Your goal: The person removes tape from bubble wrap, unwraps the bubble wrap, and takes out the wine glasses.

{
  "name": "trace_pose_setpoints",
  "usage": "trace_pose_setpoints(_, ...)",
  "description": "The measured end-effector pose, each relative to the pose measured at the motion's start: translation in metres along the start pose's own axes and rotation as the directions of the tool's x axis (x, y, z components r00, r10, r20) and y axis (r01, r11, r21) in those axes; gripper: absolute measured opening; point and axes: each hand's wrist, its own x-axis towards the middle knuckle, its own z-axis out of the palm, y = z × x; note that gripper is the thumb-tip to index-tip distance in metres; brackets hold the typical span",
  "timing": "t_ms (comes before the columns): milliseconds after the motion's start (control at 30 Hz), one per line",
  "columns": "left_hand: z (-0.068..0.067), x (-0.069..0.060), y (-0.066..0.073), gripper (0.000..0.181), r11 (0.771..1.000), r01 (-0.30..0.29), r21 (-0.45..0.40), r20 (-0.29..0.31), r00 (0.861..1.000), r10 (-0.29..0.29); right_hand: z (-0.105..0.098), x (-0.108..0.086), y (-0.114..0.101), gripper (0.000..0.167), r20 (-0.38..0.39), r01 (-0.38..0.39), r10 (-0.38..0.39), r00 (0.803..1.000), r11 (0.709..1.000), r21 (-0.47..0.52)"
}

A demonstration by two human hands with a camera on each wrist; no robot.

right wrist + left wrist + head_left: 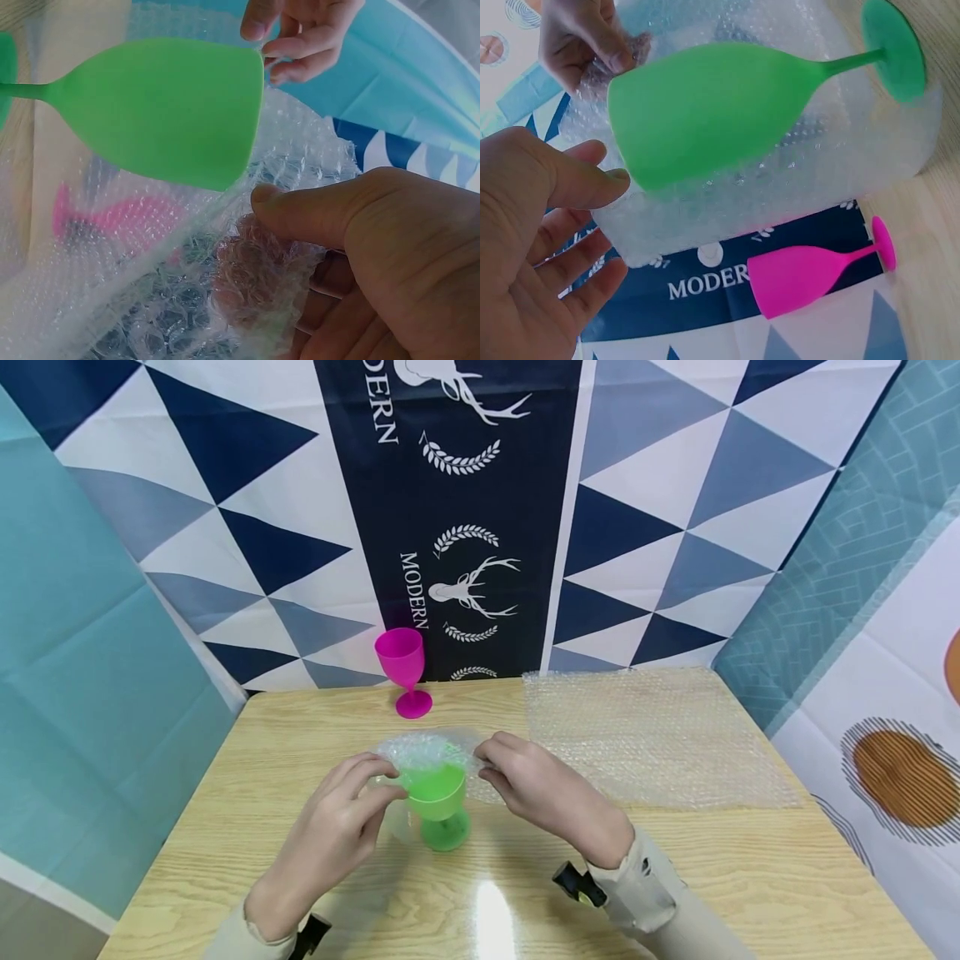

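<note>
A green plastic goblet (435, 797) stands upright on the table, with a sheet of bubble wrap (420, 750) raised behind its bowl. My right hand (525, 781) grips the wrap's upper edge; in the right wrist view the bunched film (255, 277) lies between thumb and fingers. At the goblet's left rim is my left hand (341, 814). Its thumb (592, 180) is close to the rim and the wrap's edge, and the other fingers are spread apart below; whether the thumb touches cannot be told. Behind the wrap, a magenta goblet (401, 660) stands upright.
Another flat sheet of bubble wrap (652, 735) covers the table's back right and hangs slightly past its edge. The wooden table (300, 727) meets a patterned cloth backdrop (480, 510) behind. Cloth also hangs on the left and right sides.
</note>
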Motion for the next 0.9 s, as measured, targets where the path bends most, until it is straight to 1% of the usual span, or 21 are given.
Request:
trace_pose_setpoints(100,-0.001,-0.002,-0.003,0.022,1.0,-0.003,0.005,-0.023,1.0,0.003,-0.001,-0.001,0.001,0.01,-0.001,-0.006,0.006,1.0,1.0,-0.003)
trace_pose_setpoints(133,-0.002,-0.003,-0.003,0.022,1.0,0.003,0.008,-0.027,1.0,-0.003,-0.001,-0.001,0.001,0.01,-0.003,-0.007,0.007,1.0,1.0,-0.003)
trace_pose_setpoints(267,-0.004,-0.005,-0.006,0.036,0.999,0.029,0.015,-0.049,0.998,-0.028,-0.001,-0.002,0.002,0.009,-0.011,-0.004,0.004,1.0,1.0,-0.006)
trace_pose_setpoints(333,-0.005,-0.007,-0.007,0.038,0.999,0.047,0.013,-0.055,0.997,-0.046,-0.001,-0.003,0.002,0.009,-0.013,0.0,0.0,1.0,1.0,-0.009)
trace_pose_setpoints(400,-0.005,-0.009,-0.009,0.037,0.998,0.056,0.003,-0.061,0.997,-0.056,-0.001,-0.003,0.003,0.009,-0.013,0.001,-0.001,1.0,1.0,-0.013)
trace_pose_setpoints(467,-0.006,-0.012,-0.011,0.035,0.998,0.07,-0.004,-0.052,0.996,-0.07,-0.001,-0.003,0.002,0.009,-0.01,-0.001,0.001,1.0,1.0,-0.016)
trace_pose_setpoints(567,-0.008,-0.013,-0.012,0.03,0.998,0.068,-0.009,-0.052,0.996,-0.069,-0.001,-0.002,0.002,0.009,-0.008,-0.005,0.005,1.0,1.0,-0.019)
trace_pose_setpoints(633,-0.009,-0.012,-0.011,0.029,0.998,0.069,-0.005,-0.054,0.996,-0.069,0.0,-0.002,0.002,0.008,-0.01,-0.004,0.004,1.0,1.0,-0.02)
trace_pose_setpoints(700,-0.009,-0.009,-0.01,0.029,0.998,0.067,-0.006,-0.074,0.995,-0.067,0.0,-0.002,0.002,0.008,-0.01,-0.004,0.003,1.0,1.0,-0.022)
trace_pose_setpoints(833,-0.008,0.001,-0.005,0.033,0.997,0.075,-0.025,-0.117,0.99,-0.078,-0.001,-0.002,0.001,0.009,-0.007,-0.007,0.007,1.0,1.0,-0.026)
trace_pose_setpoints(900,-0.008,0.006,-0.004,0.033,0.997,0.077,-0.028,-0.115,0.99,-0.079,-0.001,-0.001,0.0,0.011,-0.004,-0.008,0.008,1.0,0.999,-0.031)
